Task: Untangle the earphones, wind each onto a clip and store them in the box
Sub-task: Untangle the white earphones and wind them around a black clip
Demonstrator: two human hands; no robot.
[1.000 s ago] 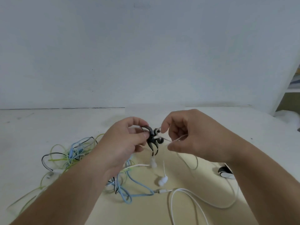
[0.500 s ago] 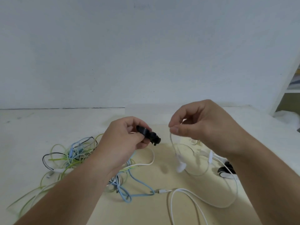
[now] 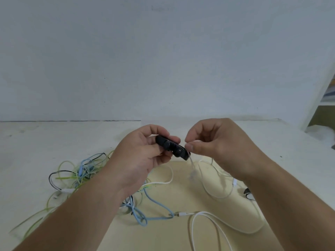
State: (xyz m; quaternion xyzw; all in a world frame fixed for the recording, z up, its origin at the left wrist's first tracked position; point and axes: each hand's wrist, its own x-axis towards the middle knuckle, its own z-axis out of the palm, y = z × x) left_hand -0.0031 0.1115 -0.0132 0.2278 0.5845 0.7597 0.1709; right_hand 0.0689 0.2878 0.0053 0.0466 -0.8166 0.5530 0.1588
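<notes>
My left hand point(image 3: 143, 156) grips a black winding clip point(image 3: 172, 147) above the table, its far end pointing right. My right hand point(image 3: 215, 145) pinches the white earphone cable point(image 3: 213, 189) right at the clip's end; an earbud hangs blurred below it. The cable loops down over the beige mat point(image 3: 181, 232) and ends in a white plug point(image 3: 184, 213). A tangle of green, blue and black cables point(image 3: 79, 174) lies to the left, and a blue cable point(image 3: 155, 203) runs from it onto the mat.
Another black and white clip point(image 3: 248, 194) lies on the mat by my right forearm. A white wall stands close behind the table. A shelf edge point(image 3: 320, 91) is at the far right.
My right hand swung out to the right with the white cable, then came back to the clip's end. My left hand turned the clip so it lies lengthwise.
</notes>
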